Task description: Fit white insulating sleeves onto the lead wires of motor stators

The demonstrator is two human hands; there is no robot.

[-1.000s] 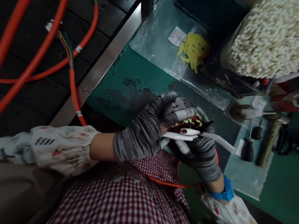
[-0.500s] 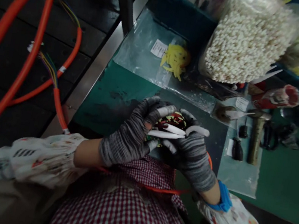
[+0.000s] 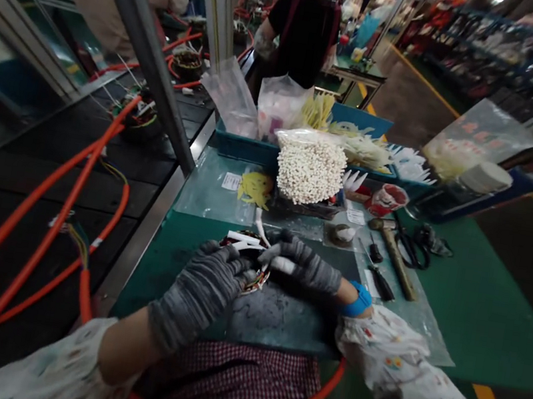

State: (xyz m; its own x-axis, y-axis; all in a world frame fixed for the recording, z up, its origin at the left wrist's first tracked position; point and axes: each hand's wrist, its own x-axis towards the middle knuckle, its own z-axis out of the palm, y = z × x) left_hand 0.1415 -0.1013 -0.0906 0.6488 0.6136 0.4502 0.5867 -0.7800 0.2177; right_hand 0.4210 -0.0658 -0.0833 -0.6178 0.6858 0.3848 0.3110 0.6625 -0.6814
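Your left fingers (image 3: 230, 265) grip the wired coil (image 3: 259, 281) while your right fingers (image 3: 293, 251) pinch a white sleeve (image 3: 261, 225); tugging hard could loosen it

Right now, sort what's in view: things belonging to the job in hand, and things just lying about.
Job in hand: round wired part under the left hand, white tubes by the right hand.

Apparently just lying about: hammer, screwdriver, yellow strips, red container.

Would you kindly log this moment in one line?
left hand: touching wire-wound part | right hand: at white tubes | hammer: lying right of both hands
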